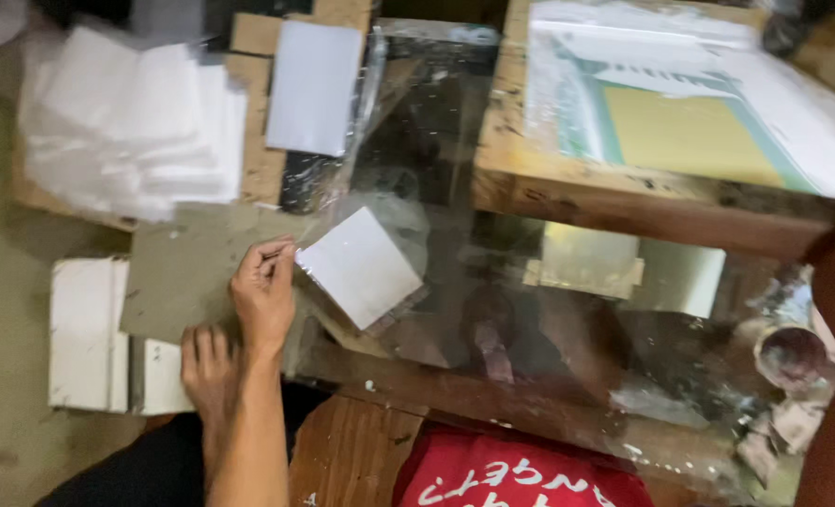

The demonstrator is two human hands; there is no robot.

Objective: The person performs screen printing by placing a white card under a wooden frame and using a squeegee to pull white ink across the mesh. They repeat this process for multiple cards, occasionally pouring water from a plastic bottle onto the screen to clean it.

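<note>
- Left hand (263, 299): fingertips pinch white card (361, 267) at its corner on the glass plate (455, 188).
- Right hand: only a forearm edge shows; fingers cannot be told.
- Risk: the one-corner grip may let the card swing or slip.

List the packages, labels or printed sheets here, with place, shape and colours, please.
White card: centre, square, pinched by left hand.
White sheet pile: upper left, loose.
Printing frame: upper right, wooden, yellow rectangle with green border.
Red cloth: bottom, white lettering.
</note>
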